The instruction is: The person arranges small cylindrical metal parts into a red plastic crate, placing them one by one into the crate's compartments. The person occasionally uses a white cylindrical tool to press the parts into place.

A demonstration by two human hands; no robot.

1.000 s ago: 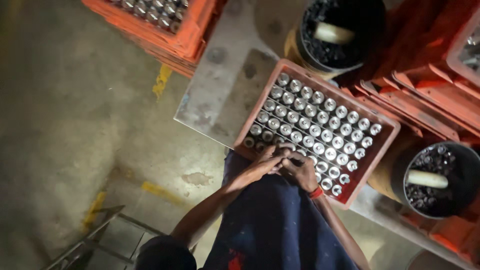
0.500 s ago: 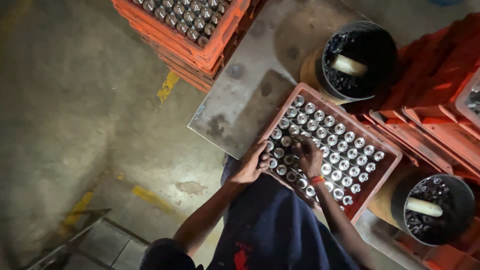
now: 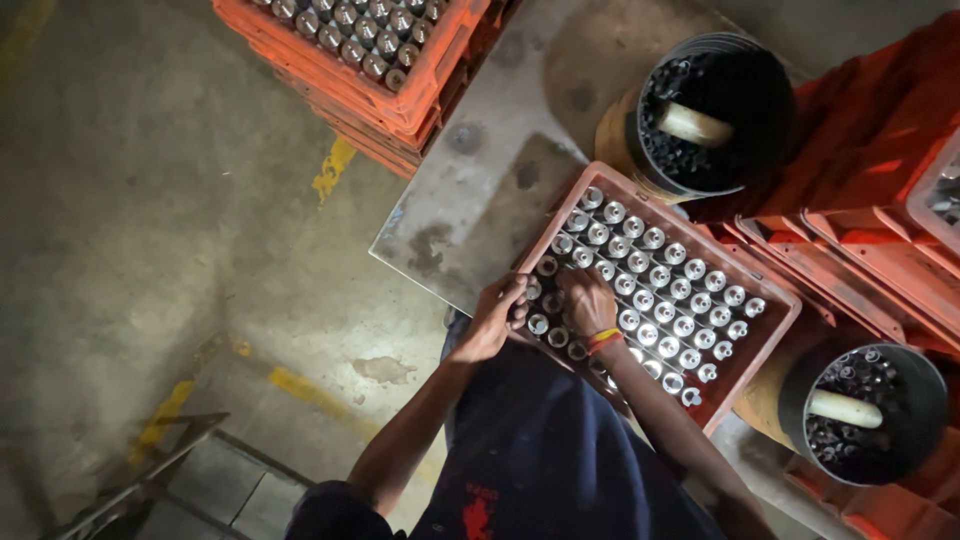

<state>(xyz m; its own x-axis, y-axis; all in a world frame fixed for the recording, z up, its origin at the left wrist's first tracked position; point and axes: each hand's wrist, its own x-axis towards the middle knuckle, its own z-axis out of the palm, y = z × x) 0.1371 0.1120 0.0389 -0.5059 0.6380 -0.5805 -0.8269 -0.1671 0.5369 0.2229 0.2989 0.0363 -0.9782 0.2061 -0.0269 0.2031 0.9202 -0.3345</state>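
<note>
Head view: your left hand (image 3: 490, 322) grips the near rim of the orange crate (image 3: 775, 300) on the metal table (image 3: 470, 200), while your right hand (image 3: 588, 300) rests fingers-down among its rows of silver-capped bottles (image 3: 660, 275); whether it pinches one is unclear. Likely mid-sorting; next move wants a clean upright lift.

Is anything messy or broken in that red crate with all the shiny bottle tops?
Nothing looks broken or spilled. The red crate sits on the metal table, its bottle tops in neat rows. Near the left hand and right hand, a few tops look darker than the rest.
</note>
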